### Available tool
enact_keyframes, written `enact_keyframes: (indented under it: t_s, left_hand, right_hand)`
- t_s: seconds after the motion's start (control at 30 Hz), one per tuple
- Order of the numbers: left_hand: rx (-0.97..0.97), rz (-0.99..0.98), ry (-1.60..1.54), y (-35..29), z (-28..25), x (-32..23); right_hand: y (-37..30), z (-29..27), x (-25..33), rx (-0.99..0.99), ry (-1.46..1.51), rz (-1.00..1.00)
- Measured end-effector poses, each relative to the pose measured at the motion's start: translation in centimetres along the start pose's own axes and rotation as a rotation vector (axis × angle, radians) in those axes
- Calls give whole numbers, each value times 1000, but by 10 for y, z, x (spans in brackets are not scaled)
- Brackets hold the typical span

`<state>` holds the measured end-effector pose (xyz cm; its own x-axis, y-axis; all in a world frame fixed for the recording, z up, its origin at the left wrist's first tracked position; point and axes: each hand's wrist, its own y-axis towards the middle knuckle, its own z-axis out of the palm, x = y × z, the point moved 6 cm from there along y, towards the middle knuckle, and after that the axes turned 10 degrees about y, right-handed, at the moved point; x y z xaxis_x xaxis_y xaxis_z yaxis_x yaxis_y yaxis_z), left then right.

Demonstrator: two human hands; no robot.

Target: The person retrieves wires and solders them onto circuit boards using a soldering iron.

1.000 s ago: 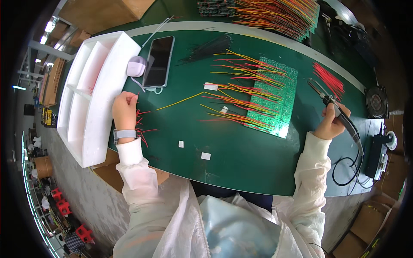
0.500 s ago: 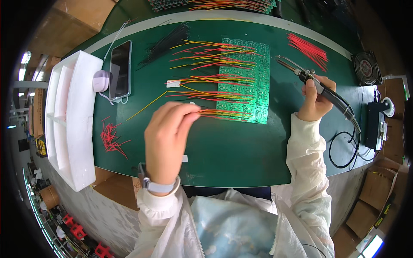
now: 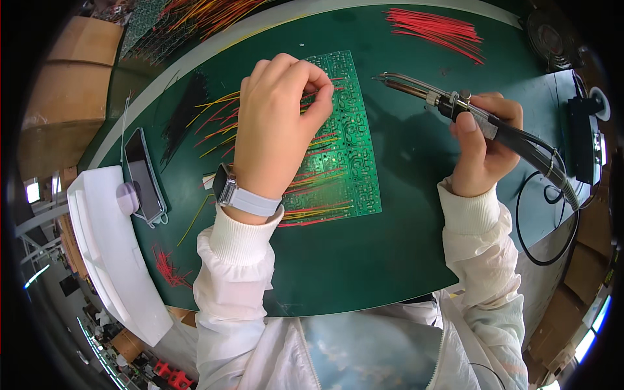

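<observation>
Head view: white foam tray, at the left edge of the table; phone, just beside it; short red wires, heaped toward the near left corner; left hand, thumb and forefinger curled nearly together over the circuit board, any wire between them impossible to tell; circuit board, mid-table; red wire bundle, by the far edge; right hand, closed around soldering iron, toward the right edge
</observation>
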<state>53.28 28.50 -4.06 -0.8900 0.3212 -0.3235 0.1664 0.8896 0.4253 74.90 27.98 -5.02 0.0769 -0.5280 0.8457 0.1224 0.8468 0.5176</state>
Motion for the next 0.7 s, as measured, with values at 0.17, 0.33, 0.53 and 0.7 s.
enact_keyframes:
  t_s: [0.17, 0.33, 0.53, 0.7]
  left_hand:
    - [48, 17, 42, -10, -8, -10]
    - [34, 167, 112, -13, -7, -14]
    - [72, 110, 162, -14, -4, -18]
    - [60, 90, 137, -12, -3, -17]
  right_hand:
    - [-3, 1, 0, 51, 34, 20]
    - [-5, -2, 5, 95, 4, -67]
    - [-5, 4, 6, 178, -105, -112]
    - [-4, 4, 6, 175, -110, -110]
